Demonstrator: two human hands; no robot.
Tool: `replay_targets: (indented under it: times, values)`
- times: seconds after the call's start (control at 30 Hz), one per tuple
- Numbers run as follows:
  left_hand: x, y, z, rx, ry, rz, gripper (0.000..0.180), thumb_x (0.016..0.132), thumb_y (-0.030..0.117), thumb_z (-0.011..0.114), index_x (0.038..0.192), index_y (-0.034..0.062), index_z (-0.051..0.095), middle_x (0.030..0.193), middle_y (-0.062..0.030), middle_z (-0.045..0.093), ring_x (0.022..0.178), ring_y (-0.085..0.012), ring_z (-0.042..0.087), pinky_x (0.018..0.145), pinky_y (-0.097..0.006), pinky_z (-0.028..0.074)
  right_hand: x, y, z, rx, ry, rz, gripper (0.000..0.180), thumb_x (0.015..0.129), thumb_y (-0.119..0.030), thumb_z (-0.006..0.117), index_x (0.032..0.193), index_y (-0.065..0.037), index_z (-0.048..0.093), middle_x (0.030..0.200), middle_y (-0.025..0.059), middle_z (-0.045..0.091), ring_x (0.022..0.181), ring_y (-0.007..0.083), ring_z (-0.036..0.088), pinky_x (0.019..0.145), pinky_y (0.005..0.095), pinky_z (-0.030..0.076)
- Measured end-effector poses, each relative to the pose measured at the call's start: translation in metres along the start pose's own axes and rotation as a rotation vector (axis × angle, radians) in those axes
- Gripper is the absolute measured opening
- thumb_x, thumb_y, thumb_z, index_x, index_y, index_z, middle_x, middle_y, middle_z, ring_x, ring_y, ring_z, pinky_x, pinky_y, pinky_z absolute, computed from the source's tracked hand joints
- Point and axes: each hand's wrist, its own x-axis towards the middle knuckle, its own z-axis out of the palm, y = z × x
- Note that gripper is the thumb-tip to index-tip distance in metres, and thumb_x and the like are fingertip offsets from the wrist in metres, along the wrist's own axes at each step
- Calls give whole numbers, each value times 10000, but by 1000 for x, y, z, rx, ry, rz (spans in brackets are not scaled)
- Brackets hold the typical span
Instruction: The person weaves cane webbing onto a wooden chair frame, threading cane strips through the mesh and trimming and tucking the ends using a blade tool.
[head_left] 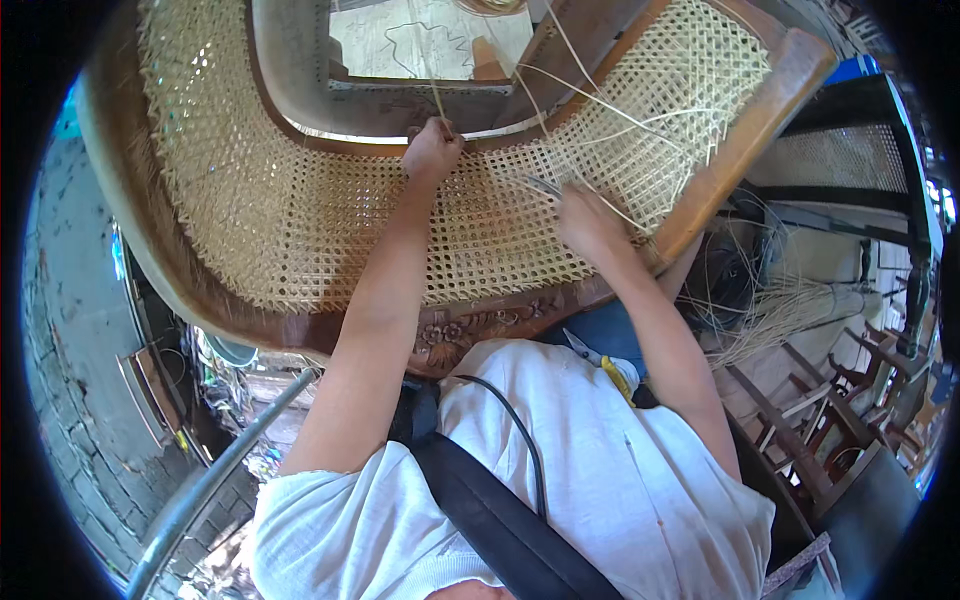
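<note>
A curved wooden chair frame [800, 68] with woven cane [330, 225] lies across my lap, its carved edge towards me. My left hand [433, 150] is closed in a pinch at the inner rim of the weave, on a thin cane strand [437, 98] that runs up from the fingers. On the right part of the weave, my right hand [590, 225] is closed around a slim metal tool [543, 186]. Its grey tip points left over the cane; the rest is hidden in the palm. Several loose cane strands [600, 98] arch over the right side.
A yellow-handled cutting tool [618, 378] rests on my lap, near the carved edge. To the right lie a bundle of loose cane [790, 310] and wooden furniture parts [830, 420]. A metal pipe [215, 475] slants along the lower left, beside a brick wall [85, 400].
</note>
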Motion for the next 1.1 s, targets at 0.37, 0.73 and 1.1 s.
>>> replay_targets:
  times: [0.37,0.73,1.1]
  values:
    - [-46,24,-10,-154,237,7,289,812,232,712,1044,60,688,974,-134,710,1034,-298,621,885,-421,482,-104,26,-58,0,97,156,246,919,-173,529,1128,-43,517,942,275,641,937,466,598,802,529,469]
    - [-134,132,10,-474,-499,977,250,910,317,642,1007,99,717,1032,-83,678,1008,-241,613,919,-396,478,-114,33,-65,470,177,60,229,946,-194,569,1111,-35,556,846,132,657,685,232,633,621,329,484]
    - [-28,55,-83,-914,-452,283,209,898,227,688,1055,91,710,994,-32,713,845,-106,646,798,-278,538,-13,-37,38,182,22,16,455,949,-213,467,1354,-4,453,952,226,665,809,395,651,763,463,517]
